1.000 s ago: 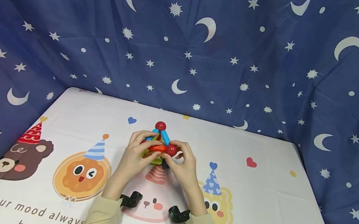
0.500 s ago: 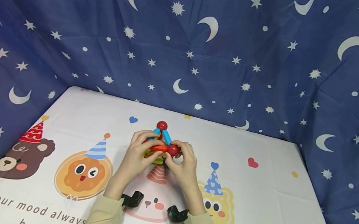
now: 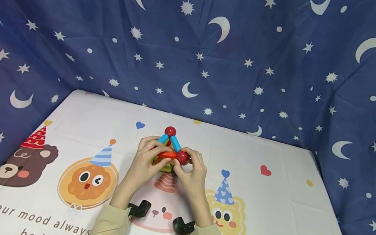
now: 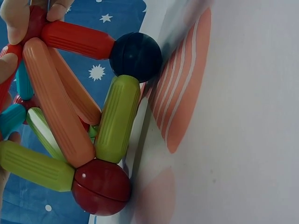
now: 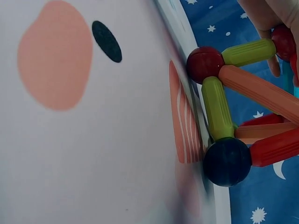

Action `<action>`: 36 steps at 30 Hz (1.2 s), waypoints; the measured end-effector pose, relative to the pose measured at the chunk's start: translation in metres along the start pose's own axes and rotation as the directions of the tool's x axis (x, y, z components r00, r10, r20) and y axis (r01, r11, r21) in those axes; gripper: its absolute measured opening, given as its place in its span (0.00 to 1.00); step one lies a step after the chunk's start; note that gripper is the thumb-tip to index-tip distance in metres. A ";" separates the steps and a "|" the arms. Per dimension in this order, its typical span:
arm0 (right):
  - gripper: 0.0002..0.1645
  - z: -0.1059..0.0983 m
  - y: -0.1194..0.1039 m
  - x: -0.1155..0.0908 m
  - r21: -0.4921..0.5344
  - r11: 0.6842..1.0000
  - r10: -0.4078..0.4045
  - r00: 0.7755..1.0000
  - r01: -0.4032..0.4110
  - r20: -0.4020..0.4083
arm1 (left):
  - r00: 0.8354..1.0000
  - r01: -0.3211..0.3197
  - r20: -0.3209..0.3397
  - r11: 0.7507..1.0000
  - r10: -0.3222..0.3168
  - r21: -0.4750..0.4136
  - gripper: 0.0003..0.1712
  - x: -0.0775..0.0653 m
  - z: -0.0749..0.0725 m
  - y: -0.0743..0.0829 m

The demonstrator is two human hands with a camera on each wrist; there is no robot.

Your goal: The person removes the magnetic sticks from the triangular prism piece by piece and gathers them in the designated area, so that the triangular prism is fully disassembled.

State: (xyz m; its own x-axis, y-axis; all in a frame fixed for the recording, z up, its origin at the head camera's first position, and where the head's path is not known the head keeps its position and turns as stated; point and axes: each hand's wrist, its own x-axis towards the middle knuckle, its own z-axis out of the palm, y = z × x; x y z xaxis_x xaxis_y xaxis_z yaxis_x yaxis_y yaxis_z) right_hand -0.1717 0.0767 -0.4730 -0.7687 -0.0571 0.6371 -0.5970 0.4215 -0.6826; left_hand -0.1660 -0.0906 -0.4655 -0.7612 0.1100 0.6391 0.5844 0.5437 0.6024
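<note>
On my feed the left hand and right hand grip the toy frame of ridged coloured rods and glossy balls over the white cartoon-print tablecloth, as a second ago; the black right-wrist mount has edged inward.

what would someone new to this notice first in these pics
Probably the bright rod-and-ball structure, held between the left hand and the right hand over the printed white tablecloth. A red ball tops it in the head view, while both wrist views show a dark blue ball joining red and green rods. Behind hangs a navy curtain with white moons and stars.
</note>
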 end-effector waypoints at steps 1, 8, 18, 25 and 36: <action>0.19 0.000 0.000 0.000 0.000 1.000 0.004 1.000 -0.004 -0.001 | 1.000 -0.002 -0.001 1.000 0.002 -0.001 0.13 0.000 0.000 0.000; 0.20 0.000 -0.002 -0.002 0.009 0.999 0.035 0.999 -0.035 0.001 | 1.000 0.007 -0.002 1.000 -0.007 -0.003 0.13 -0.001 0.002 -0.001; 0.20 0.001 -0.002 -0.003 0.035 0.997 0.064 0.998 -0.063 -0.013 | 1.000 0.012 0.004 1.000 -0.012 -0.007 0.13 0.000 0.002 -0.002; 0.21 0.003 -0.008 -0.001 0.045 0.995 0.086 0.996 -0.085 -0.020 | 1.000 0.016 0.005 1.000 -0.016 -0.011 0.14 0.001 0.001 -0.001; 0.19 -0.007 -0.039 0.006 0.156 0.983 0.105 0.994 -0.102 -0.016 | 0.999 0.031 0.010 0.999 -0.030 -0.034 0.13 0.001 0.001 -0.001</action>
State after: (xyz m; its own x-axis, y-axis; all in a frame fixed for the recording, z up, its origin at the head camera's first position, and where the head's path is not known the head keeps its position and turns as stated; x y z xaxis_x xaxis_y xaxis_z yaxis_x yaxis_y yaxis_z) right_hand -0.1517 0.0664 -0.4400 -0.8236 0.0022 0.5672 -0.5442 0.2788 -0.7913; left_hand -0.1673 -0.0902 -0.4663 -0.7814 0.1018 0.6157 0.5699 0.5186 0.6374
